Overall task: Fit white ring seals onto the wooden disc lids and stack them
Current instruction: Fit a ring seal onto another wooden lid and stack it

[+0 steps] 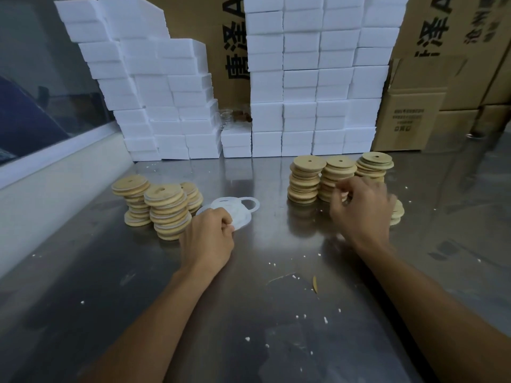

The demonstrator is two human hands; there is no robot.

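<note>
Three sealed-lid stacks stand finished, bare lid stacks remain; left hand pinches a ring seal, right hand's grip curled, contents unclear.

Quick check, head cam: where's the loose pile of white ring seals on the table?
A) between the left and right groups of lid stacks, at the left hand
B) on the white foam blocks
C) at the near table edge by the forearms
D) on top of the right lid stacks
A: the white ring seals lie flat on the steel table between the left lid stacks and the right lid stacks, with the left hand pinching their near edge.
</note>
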